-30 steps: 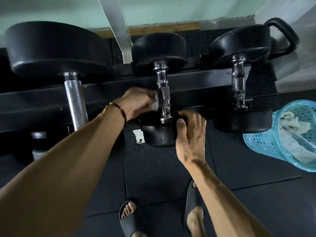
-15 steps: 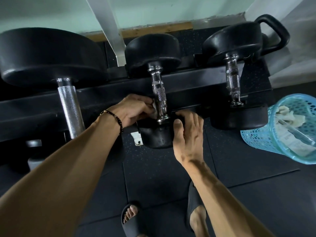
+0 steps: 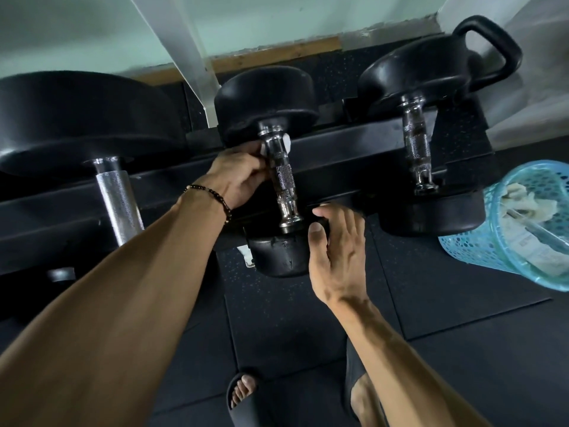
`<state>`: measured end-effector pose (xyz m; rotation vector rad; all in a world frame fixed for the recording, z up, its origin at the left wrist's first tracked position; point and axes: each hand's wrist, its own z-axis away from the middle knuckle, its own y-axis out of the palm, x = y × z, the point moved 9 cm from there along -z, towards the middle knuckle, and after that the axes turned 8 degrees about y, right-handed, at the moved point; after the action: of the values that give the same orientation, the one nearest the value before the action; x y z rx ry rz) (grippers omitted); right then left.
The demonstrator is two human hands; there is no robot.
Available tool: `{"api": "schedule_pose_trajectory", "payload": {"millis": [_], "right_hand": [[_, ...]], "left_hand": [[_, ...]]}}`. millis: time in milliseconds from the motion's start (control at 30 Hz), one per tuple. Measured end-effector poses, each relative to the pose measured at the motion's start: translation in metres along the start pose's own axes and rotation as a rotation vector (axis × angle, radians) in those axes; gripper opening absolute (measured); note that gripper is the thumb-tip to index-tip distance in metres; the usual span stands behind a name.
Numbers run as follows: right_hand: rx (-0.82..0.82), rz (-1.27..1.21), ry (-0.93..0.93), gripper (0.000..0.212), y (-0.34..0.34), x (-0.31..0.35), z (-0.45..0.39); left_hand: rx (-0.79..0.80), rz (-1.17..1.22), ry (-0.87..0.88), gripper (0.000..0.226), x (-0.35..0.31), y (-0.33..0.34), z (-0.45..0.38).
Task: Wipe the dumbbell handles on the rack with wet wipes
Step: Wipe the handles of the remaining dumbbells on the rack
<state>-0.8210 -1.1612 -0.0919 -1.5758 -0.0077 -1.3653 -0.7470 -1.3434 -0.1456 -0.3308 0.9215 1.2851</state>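
Under the curled fingers of the left hand (image 3: pixel 238 177) sits the upper end of the middle dumbbell's handle (image 3: pixel 281 177), a chrome bar with knurled bands between smooth polished rings; it lies across the black steel rack (image 3: pixel 354 158), running away from the viewer. Those fingers pinch a white wet wipe (image 3: pixel 287 142) round the bar just below its far rubber head, and a soft white corner of it peeks out on the bar's right side (the rest is hidden by the hand). A beaded bracelet (image 3: pixel 212 195) circles that wrist. Nearer than the wiping fingers, the right hand (image 3: pixel 338 254) rests on the near rubber head (image 3: pixel 280 257), a matte black drum scuffed at its edge, thumb laid against its side and fingers bent over its top toward the rack. Right of these fingers lies another dumbbell (image 3: pixel 418 155) with the same ringed chrome grip, and behind it a black kettlebell (image 3: pixel 492 47) with a looped handle. Further right a pale blue perforated plastic basket (image 3: pixel 480 245) holds crumpled white wipes. Left of the wiping hand, a much larger dumbbell (image 3: pixel 117 198) shows a thick, evenly knurled silver bar. Speckled rubber floor tiles (image 3: pixel 446 272) spread beneath.
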Motion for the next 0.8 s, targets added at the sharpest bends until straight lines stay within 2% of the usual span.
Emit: {"api": "schedule_pose_trajectory", "payload": {"millis": [33,167,300,367,533,567,633,700,733,800], "right_hand": [[-0.003,0.001,-0.002,0.054,0.0,0.0,0.0],[-0.029,0.004,-0.008,0.055,-0.001,0.001,0.0],[-0.035,0.006,-0.015,0.056,-0.002,0.001,0.001],[-0.039,0.009,-0.012,0.053,-0.001,0.001,0.001],[-0.049,0.019,-0.008,0.055,-0.002,0.001,0.001],[-0.052,0.019,-0.013,0.059,-0.002,0.001,0.002],[-0.053,0.028,-0.02,0.067,-0.001,0.001,0.002],[-0.06,0.024,-0.016,0.058,-0.001,0.001,0.001],[-0.062,0.022,-0.013,0.054,-0.001,0.001,0.001],[-0.07,0.019,-0.01,0.051,-0.002,0.001,0.001]], "left_hand": [[0.016,0.007,-0.022,0.048,0.004,0.0,-0.001],[0.257,-0.301,-0.164,0.049,0.025,-0.001,0.009],[0.091,-0.024,-0.018,0.048,0.002,0.003,-0.008],[0.095,0.064,-0.035,0.049,0.006,0.006,-0.009],[0.469,-0.397,-0.269,0.046,0.046,0.006,0.015],[0.489,-0.407,-0.265,0.045,0.043,0.007,0.013],[0.419,-0.344,-0.193,0.043,0.029,0.008,0.005],[0.35,-0.231,-0.165,0.047,0.025,0.005,0.001],[0.394,-0.224,-0.194,0.049,0.028,0.007,0.005],[0.571,-0.408,-0.28,0.051,0.043,0.01,0.021]]}}
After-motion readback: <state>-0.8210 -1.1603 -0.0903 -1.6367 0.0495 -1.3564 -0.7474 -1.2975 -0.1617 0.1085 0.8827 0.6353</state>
